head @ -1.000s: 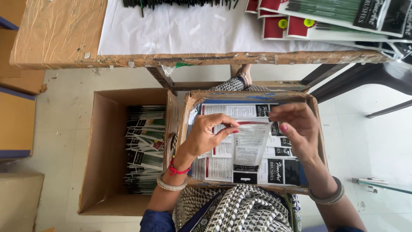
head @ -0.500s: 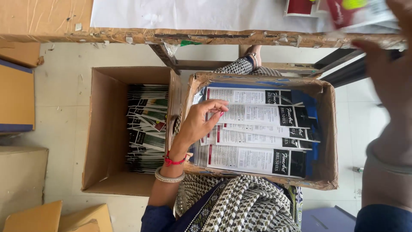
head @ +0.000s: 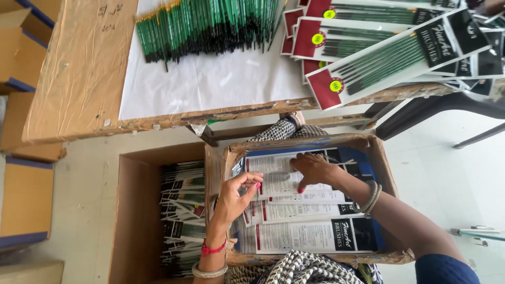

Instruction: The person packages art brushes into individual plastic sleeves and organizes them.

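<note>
a cardboard box (head: pixel 376 158) is held on the lap, and both hands are placed inside it on a stack of flat clear sleeves with white printed cards (head: pixel 294 210). the left hand (head: pixel 236 194) is curled over the left end of the stack, its fingertips (head: pixel 256 184) set on the edge of the topmost sleeve (head: pixel 273 173); whether that edge is actually pinched cannot be told. the right hand (head: pixel 315 171) is laid flat on the same top sleeve, fingers spread and pressing down, with nothing clenched in it. bangles (head: pixel 371 197) are worn on the right wrist, and a red band (head: pixel 213 249) and a bangle on the left. just beside the lap box, to its left, a larger open carton (head: pixel 131 210) is stood on the floor, filled with packed brush sets (head: pixel 181 210). above, on a paper-covered table (head: pixel 79 79), a row of loose green-handled brushes (head: pixel 205 26) is laid out, and further right several finished brush packs with red headers (head: pixel 368 52) are piled, overlapping one another.
</note>
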